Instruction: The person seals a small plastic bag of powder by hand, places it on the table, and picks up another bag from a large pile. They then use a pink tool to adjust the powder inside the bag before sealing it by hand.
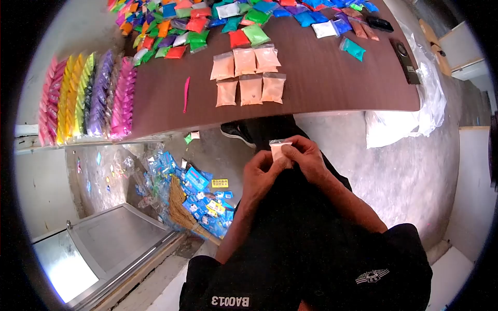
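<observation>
Over my lap, my left hand point(260, 173) and my right hand point(305, 158) meet around a small clear packet point(278, 149) with peach-coloured contents. Both hands are closed on it, thumbs against its lower part, and its top edge sticks up between the fingers. On the table in front of them lie several similar peach packets point(251, 89) in two rows, the upper ones partly overlapping. To their left lies a thin pink plastic tool point(186, 94).
Many colourful packets point(197, 25) cover the table's far side. Long wrapped bundles point(98, 98) hang over the left edge. A black device point(405, 62) and white plastic sheeting point(399, 122) are at the right. A broom point(181, 202) and blue wrappers point(199, 181) lie on the floor.
</observation>
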Motion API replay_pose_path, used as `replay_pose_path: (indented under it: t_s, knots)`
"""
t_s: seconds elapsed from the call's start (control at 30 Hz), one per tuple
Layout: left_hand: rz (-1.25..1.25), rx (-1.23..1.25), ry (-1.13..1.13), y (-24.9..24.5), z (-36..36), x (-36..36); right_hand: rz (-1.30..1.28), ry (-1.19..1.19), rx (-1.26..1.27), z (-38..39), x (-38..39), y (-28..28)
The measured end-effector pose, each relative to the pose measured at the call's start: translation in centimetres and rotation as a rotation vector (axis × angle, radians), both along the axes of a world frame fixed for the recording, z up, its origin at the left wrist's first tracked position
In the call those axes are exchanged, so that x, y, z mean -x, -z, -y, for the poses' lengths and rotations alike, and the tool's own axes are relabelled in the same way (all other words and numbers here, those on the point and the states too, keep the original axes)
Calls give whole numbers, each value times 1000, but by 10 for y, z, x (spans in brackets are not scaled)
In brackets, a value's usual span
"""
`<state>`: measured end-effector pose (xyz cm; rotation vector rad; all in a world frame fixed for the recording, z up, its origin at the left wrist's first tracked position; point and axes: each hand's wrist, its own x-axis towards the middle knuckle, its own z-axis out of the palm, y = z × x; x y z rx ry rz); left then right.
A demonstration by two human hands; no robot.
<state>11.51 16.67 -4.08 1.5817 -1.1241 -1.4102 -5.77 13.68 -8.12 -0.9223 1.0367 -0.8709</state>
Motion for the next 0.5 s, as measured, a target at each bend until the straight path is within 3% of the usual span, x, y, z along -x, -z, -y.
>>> replay_pose_path:
  t_s: [0.17, 0.4, 0.5]
  knots:
    - [26, -91, 95, 4, -2, -4, 54, 45, -47, 1, 0, -7]
    - [54, 89, 46, 17, -7, -4, -54, -99, -101, 5, -1, -10]
    - [109, 118, 39, 12, -6, -2, -43, -133, 94, 1, 1, -5]
